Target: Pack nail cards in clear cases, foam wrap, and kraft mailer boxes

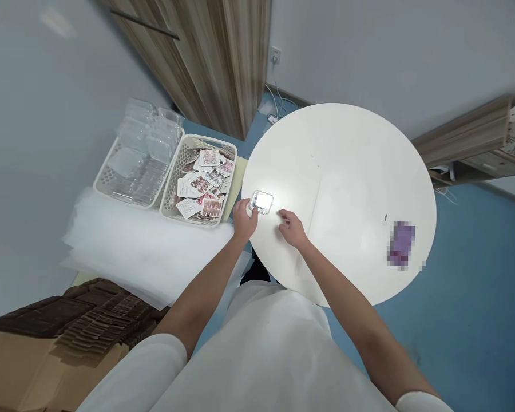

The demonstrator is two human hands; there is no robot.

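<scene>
A small clear case [264, 201] with a white card in it lies on the round white table [352, 154], near the table's left edge. My left hand [244, 220] is at the case's left corner, its fingers and thumb gripping that side. To the right of the case, my right hand [292, 228] hovers over or rests on the table, apart from the case. Its fingers are partly bent and spread, with nothing between them.
A basket [165, 214] of printed cards stands left of the table, beside another basket [96, 186] of clear plastic boxes. White sheets [141, 246] lie before them. A blurred purple object [401, 243] is on the table's right. Cardboard [21, 366] fills the lower left.
</scene>
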